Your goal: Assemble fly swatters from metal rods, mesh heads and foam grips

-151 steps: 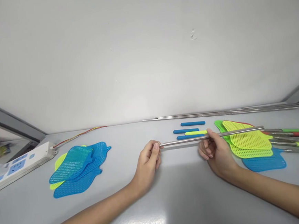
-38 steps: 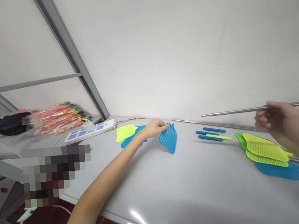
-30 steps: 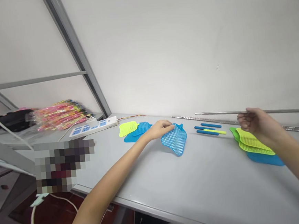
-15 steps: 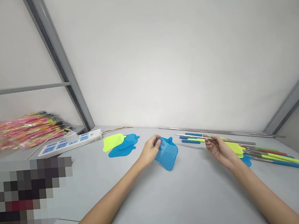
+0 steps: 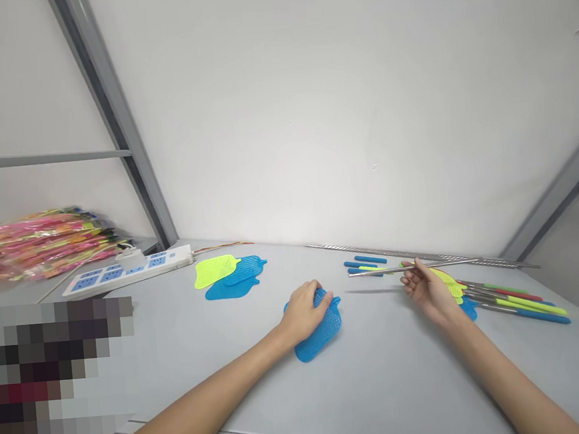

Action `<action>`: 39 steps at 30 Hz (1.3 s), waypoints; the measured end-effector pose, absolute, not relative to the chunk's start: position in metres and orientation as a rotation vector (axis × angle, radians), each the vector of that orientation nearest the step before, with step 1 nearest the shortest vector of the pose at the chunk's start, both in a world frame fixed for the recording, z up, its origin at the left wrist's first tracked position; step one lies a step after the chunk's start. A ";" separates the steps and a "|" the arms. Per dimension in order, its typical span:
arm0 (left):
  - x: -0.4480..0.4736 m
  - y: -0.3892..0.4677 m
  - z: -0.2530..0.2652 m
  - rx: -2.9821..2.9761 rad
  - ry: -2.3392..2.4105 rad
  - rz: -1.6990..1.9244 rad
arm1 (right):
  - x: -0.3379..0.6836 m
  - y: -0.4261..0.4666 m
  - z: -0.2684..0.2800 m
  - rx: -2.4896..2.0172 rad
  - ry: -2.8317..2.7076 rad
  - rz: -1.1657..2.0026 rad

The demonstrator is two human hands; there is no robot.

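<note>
My left hand [image 5: 304, 313] is closed around a blue perforated fly swatter head [image 5: 323, 331], gripping it low over the grey table [image 5: 263, 393]. Its small neck points to the right. Between the fingers of my right hand [image 5: 425, 290] is a thin metal rod [image 5: 381, 272], held roughly level above the table. Under and beyond that hand lie several fly swatters with metal shafts and coloured handles [image 5: 537, 311], their yellow head [image 5: 448, 285] partly hidden. Short blue handle grips [image 5: 370, 259] lie behind the rod's left end.
Left of my hands are a yellow swatter head [image 5: 216, 271] and blue swatter heads [image 5: 229, 288], overlapping. A white power strip [image 5: 128, 273] and plastic-wrapped colourful bundles [image 5: 45, 243] are farther left. Long metal rods [image 5: 397, 252] lie along the wall. Metal posts [image 5: 128, 143] flank the table.
My left hand has lowered the blue swatter head toward the table and turned it. The rod in my right hand has tilted, its left end now lower.
</note>
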State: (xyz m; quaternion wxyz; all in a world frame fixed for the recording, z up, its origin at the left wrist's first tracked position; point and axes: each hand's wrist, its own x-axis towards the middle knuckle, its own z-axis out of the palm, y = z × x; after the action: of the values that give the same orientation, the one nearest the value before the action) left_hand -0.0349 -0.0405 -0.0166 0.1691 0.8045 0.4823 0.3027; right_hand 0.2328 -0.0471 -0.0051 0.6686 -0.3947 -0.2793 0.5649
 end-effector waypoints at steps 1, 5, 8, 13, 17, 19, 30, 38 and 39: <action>-0.034 -0.041 -0.019 2.314 1.367 0.829 | 0.230 -0.048 -0.005 -0.915 -0.655 1.264; -0.032 -0.040 -0.024 2.431 1.316 0.727 | 0.222 -0.049 -0.007 -0.956 -0.713 1.241; -0.034 -0.038 -0.023 2.456 1.273 0.713 | 0.219 -0.049 -0.012 -0.973 -0.708 1.257; -0.034 -0.037 -0.022 2.462 1.284 0.730 | 0.218 -0.046 -0.023 -1.027 -0.712 1.295; -0.034 -0.037 -0.023 2.469 1.282 0.718 | 0.215 -0.046 -0.024 -1.015 -0.711 1.333; -0.034 -0.036 -0.023 2.472 1.275 0.714 | 0.213 -0.046 -0.023 -1.017 -0.709 1.339; -0.033 -0.038 -0.020 2.445 1.258 0.722 | 0.213 -0.047 -0.023 -0.975 -0.714 1.343; -0.034 -0.040 -0.015 2.382 1.188 0.739 | 0.206 -0.052 -0.018 -0.872 -0.790 1.337; -0.034 -0.042 -0.013 2.366 1.152 0.739 | 0.205 -0.053 -0.017 -0.866 -0.796 1.345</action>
State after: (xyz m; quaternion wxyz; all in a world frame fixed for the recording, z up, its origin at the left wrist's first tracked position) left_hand -0.0336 -0.0417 -0.0131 0.2024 0.8477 0.4128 0.2647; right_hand 0.2052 -0.0526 -0.0171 0.6267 -0.3775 -0.3471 0.5867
